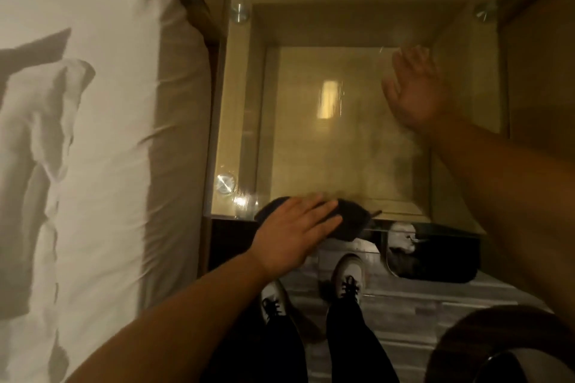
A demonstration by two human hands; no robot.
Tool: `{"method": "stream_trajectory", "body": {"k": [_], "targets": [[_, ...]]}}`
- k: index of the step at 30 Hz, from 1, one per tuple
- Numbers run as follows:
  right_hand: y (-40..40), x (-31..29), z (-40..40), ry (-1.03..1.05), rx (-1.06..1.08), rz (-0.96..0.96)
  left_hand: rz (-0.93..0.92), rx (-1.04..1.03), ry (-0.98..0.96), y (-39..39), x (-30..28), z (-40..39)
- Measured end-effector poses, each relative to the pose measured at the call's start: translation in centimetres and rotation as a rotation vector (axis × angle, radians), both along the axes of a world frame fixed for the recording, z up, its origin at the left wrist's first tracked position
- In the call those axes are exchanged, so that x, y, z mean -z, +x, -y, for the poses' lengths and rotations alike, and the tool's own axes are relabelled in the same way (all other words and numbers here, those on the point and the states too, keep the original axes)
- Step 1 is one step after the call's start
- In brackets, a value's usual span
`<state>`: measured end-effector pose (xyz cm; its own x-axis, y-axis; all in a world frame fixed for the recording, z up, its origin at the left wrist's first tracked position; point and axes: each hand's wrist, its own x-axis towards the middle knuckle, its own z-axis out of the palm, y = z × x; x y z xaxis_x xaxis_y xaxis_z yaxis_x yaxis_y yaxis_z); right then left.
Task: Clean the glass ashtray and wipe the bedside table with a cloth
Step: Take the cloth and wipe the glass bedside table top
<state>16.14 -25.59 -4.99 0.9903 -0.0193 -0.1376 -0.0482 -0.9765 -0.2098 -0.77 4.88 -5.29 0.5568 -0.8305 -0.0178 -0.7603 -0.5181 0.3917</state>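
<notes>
The bedside table [236, 109] has a clear glass top on metal studs, with a wooden frame under it. A dark cloth [351, 222] lies at the table's near edge, and my left hand [295, 233] presses flat on it with the fingers spread. Over the right side of the glass, my right hand [413, 90] is flat with the fingers apart and nothing in it; it is blurred. Hazy smears show on the glass near the middle. No ashtray is in view.
A bed with a white pillow [77, 134] runs along the left, close to the table. A dark bin [435, 252] with white rubbish stands on the floor under the near right corner. My shoes [348, 274] are on a grey plank floor. A round dark object [504, 351] sits bottom right.
</notes>
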Motion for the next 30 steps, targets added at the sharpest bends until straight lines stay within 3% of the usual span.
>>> {"method": "stream_trajectory", "body": {"k": [4, 9, 13, 16, 24, 28, 30], "targets": [[-0.6, -0.1, 0.6, 0.089, 0.051, 0.015, -0.024, -0.023, -0.102, -3.2, -0.9, -0.6], [-3.1, -0.2, 3.1, 0.091, 0.172, 0.042, -0.221, -0.265, -0.281, -1.1, -4.1, 1.2], [-3.4, 0.1, 3.5, -0.007, 0.121, 0.013, -0.246, -0.472, -0.370, 3.8, -6.5, 3.1], [-3.5, 0.2, 3.4, -0.033, 0.110, 0.017, -0.163, -0.582, -0.377, 10.7, -7.4, 5.2], [-3.6, 0.5, 3.2, -0.065, 0.099, 0.114, 0.031, -0.564, -0.278, 32.4, -6.7, 13.4], [-3.4, 1.2, 3.5, -0.101, 0.108, 0.089, 0.035, -0.282, 0.081, 36.4, -2.2, 15.8], [-3.3, 1.4, 3.6, -0.099, 0.114, 0.083, 0.093, -0.221, 0.155, 36.4, -0.5, 16.0]]}}
